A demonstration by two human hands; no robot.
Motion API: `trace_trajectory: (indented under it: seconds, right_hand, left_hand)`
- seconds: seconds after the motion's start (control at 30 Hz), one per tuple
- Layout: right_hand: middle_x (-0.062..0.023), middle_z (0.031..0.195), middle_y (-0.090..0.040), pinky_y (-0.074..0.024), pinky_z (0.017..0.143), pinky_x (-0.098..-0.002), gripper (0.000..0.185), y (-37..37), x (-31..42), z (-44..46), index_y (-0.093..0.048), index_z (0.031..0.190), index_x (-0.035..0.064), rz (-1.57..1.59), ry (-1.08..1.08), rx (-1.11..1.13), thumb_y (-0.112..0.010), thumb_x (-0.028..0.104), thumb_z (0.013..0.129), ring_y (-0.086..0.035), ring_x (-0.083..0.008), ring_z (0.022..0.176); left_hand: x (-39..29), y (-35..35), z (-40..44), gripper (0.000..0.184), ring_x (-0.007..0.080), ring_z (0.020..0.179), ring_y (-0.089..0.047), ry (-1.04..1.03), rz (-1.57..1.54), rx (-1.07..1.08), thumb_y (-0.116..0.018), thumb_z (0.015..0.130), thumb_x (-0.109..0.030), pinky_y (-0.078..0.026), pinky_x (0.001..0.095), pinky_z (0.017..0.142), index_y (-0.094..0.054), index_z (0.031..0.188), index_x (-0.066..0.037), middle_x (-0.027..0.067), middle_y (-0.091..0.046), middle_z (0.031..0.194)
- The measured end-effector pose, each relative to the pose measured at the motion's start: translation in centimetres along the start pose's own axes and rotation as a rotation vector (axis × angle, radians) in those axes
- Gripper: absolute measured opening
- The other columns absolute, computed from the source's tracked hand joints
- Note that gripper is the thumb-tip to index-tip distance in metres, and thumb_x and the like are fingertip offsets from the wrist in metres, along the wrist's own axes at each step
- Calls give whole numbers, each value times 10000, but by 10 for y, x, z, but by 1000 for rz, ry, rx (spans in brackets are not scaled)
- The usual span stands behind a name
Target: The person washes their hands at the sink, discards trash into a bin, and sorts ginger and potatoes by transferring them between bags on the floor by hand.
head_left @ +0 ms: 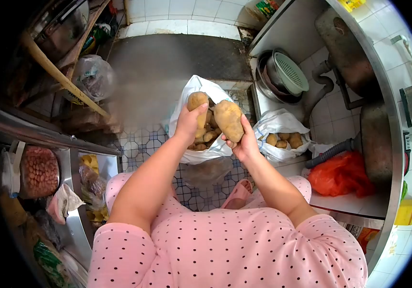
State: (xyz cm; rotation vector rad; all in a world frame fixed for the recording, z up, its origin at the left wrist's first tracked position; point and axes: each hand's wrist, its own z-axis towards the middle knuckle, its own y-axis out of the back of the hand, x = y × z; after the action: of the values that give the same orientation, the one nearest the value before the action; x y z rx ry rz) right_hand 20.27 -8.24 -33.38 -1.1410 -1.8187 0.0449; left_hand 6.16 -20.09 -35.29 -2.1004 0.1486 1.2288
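Above an open white sack point(191, 86) on the floor, each of my hands holds a potato. My left hand point(186, 126) is closed around an upright, long potato point(197, 102), thumb across its front. A larger potato point(229, 120) sits in my right hand point(245, 143), fingers wrapped round its lower right side. The two potatoes are close together. Several more potatoes point(209, 135) lie inside the sack below. To the right, a second white bag point(275, 122) holds several smaller potatoes point(282, 140).
Stacked bowls with a green colander point(290, 72) stand at the upper right beside a drain pipe point(323, 77). A red plastic bag point(342, 175) lies under the sinks. At left are a wooden-framed shelf point(64, 79) and a jar of peanuts point(39, 172). A pink slipper point(239, 192) shows below.
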Motion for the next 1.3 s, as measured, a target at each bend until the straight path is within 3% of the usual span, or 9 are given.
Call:
trace_trajectory:
  seconds: [0.13,0.37,0.6,0.73,0.83,0.87,0.97,1.13,1.3]
  right_hand:
    - [-119,946,-611,-400,368,-210,549,3,4,-4,-517,1180,118,166,-206,72,-480,579,883,-567,-220,567]
    - [-101,999,-603,-410,367,-215,557,11,-1,2,-499,1200,125,215,-336,243,-495,582,880,-581,-231,590]
    - [-93,1113,-594,-521,735,-318,531,-14,-13,2,-459,1261,110,261,-90,85,-507,509,914,-620,-212,874]
    - [-98,1223,-524,-493,842,-340,520,6,-12,14,-395,1300,52,-126,108,77,-611,304,900,-523,-198,1109]
    - [-125,1138,-558,-459,887,-321,538,23,1,8,-373,1304,27,-458,261,126,-617,264,888,-532,-203,1056]
    - [-161,1165,-580,-432,935,-341,574,30,19,-3,-415,1301,10,-639,91,73,-607,349,879,-541,-245,1091]
    - [-188,1252,-556,-446,918,-375,633,103,52,2,-475,1285,4,-1334,276,276,-576,466,864,-571,-296,1085]
    - [-214,1140,-612,-472,887,-388,556,252,117,2,-605,1144,-6,-1711,-383,-410,-592,454,832,-598,-342,1039]
    - [-173,1248,-533,-482,878,-387,568,369,66,10,-419,1310,0,-797,50,-1310,-622,191,816,-582,-320,1043]
  left_hand:
    - [-5,-6,-1,419,214,987,-573,120,-392,287,-613,866,-216,-469,371,861,-460,1190,1,118,-577,1086]
    - [-3,-12,-6,379,228,1001,-575,52,-218,88,-596,881,-227,-490,392,844,-465,1183,-37,87,-567,1076]
    - [10,-3,6,397,264,1185,-485,217,-387,132,-461,946,-286,-368,435,1010,-450,1277,-67,110,-518,1266]
    - [24,-3,-1,494,295,1237,-444,275,-213,420,-384,961,-378,-347,531,1011,-386,1361,-88,124,-468,1340]
    - [39,-11,3,555,339,1268,-411,385,-224,712,-397,948,-416,-333,559,1030,-331,1394,-92,136,-420,1383]
    - [42,-19,2,628,376,1289,-380,435,-213,620,-417,928,-467,-318,578,1045,-292,1412,-87,147,-380,1411]
    - [57,-42,6,666,366,1300,-372,564,-336,522,-434,911,-503,-313,586,1047,-291,1414,-91,145,-374,1417]
    - [103,-126,28,610,316,1195,-492,722,-78,568,-525,893,-434,-405,520,979,-366,1370,-89,128,-479,1325]
    - [191,-216,62,590,264,1066,-586,757,193,739,-642,843,-360,-511,447,842,-424,1312,-77,117,-556,1217]
